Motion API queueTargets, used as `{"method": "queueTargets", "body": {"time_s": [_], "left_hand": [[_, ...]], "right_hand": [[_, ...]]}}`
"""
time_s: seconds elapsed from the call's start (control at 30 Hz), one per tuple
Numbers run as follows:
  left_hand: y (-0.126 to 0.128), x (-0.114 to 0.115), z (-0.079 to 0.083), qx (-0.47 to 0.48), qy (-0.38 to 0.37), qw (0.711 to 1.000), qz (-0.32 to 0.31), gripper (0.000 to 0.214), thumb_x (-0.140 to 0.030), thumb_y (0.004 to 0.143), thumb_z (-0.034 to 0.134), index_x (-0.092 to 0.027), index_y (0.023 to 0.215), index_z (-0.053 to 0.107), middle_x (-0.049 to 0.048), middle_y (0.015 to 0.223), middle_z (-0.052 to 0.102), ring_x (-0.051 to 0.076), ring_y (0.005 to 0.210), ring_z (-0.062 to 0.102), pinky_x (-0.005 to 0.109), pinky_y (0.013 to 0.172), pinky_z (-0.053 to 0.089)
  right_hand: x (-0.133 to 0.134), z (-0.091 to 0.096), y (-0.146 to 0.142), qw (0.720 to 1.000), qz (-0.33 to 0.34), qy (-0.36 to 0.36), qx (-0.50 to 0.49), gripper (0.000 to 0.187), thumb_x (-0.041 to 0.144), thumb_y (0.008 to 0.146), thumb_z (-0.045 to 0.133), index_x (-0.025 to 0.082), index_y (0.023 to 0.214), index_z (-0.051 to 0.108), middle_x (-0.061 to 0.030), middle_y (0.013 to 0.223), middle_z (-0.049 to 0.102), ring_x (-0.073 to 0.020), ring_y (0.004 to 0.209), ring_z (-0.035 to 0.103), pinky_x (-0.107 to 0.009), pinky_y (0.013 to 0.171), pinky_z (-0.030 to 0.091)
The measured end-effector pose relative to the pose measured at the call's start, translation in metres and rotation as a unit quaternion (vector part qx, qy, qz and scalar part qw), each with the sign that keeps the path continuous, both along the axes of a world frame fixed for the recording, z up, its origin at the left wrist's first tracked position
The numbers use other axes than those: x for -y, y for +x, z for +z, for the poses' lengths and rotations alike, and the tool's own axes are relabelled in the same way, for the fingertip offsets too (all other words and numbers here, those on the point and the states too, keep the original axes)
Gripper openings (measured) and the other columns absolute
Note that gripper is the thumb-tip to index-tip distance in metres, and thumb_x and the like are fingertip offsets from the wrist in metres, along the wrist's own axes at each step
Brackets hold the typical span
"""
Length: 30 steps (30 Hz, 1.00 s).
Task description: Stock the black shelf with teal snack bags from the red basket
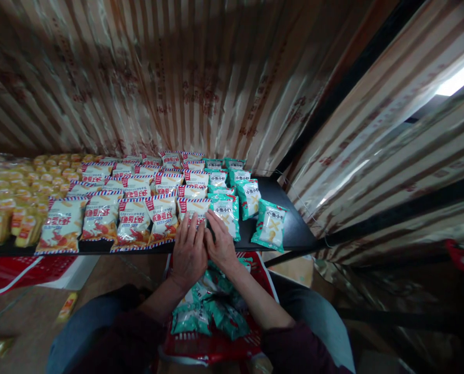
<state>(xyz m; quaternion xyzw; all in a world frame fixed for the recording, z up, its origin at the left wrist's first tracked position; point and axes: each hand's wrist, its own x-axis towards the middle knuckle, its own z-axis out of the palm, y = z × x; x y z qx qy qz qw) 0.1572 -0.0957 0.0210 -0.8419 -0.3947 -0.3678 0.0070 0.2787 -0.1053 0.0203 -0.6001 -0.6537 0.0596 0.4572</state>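
Observation:
Both my hands rest side by side at the front edge of a black shelf (290, 228). My left hand (188, 250) lies flat, fingers stretched out, on a red-and-white snack bag (193, 206). Beside it my right hand (220, 241) also lies with fingers out, touching the lower edge of a green-and-white snack bag (226, 213). Rows of red-and-white bags (133, 221) fill the shelf to the left; green bags (248, 196) stand to the right. One green bag (270, 226) sits apart at the right front.
A red basket (212, 348) with several green bags (212, 311) sits on my lap below the shelf. Yellow snack packs (10, 208) cover the shelf's far left. Striped foil sheeting (201, 78) hangs behind and to the right. Another red basket (17, 270) lies lower left.

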Motion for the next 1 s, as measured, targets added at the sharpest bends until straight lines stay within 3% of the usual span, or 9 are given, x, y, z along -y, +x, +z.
{"method": "queueTargets", "body": {"time_s": [0.27, 0.47, 0.77, 1.0], "left_hand": [[0.005, 0.007, 0.001, -0.025, 0.017, 1.000, 0.004, 0.044, -0.015, 0.085, 0.046, -0.008, 0.129, 0.049, 0.0215, 0.144, 0.040, 0.033, 0.142, 0.016, 0.056, 0.110, 0.025], [0.025, 0.012, 0.004, 0.003, 0.041, 0.998, -0.043, 0.043, -0.009, 0.084, 0.044, -0.008, 0.126, 0.049, 0.0222, 0.143, 0.041, 0.033, 0.143, 0.013, 0.057, 0.109, 0.028], [0.071, 0.027, -0.002, 0.012, -0.013, 0.977, -0.212, 0.050, -0.002, 0.083, 0.038, -0.006, 0.133, 0.040, 0.0221, 0.150, 0.027, 0.032, 0.144, 0.008, 0.055, 0.110, 0.032], [0.104, 0.032, 0.000, 0.028, -0.057, 0.962, -0.266, 0.054, -0.006, 0.087, 0.035, -0.009, 0.140, 0.029, 0.0206, 0.153, 0.021, 0.027, 0.144, 0.011, 0.052, 0.111, 0.033]], "right_hand": [[0.013, 0.002, 0.011, 0.999, -0.005, 0.025, 0.021, 0.041, 0.018, 0.092, 0.039, 0.021, 0.132, 0.050, -0.0118, 0.137, 0.051, -0.0186, 0.128, 0.046, -0.042, 0.108, 0.041], [0.033, 0.002, 0.031, 0.997, -0.038, 0.052, 0.031, 0.042, 0.015, 0.091, 0.040, 0.024, 0.131, 0.051, -0.0097, 0.136, 0.051, -0.0195, 0.129, 0.046, -0.043, 0.107, 0.042], [0.051, 0.008, 0.101, 0.969, -0.213, 0.111, 0.063, 0.041, 0.022, 0.092, 0.041, 0.020, 0.133, 0.045, -0.0142, 0.143, 0.042, -0.0232, 0.134, 0.037, -0.051, 0.108, 0.035], [0.050, -0.008, 0.159, 0.936, -0.335, 0.064, -0.089, 0.050, 0.041, 0.092, 0.038, 0.016, 0.135, 0.042, -0.0159, 0.143, 0.041, -0.0269, 0.134, 0.035, -0.054, 0.110, 0.027]]}}
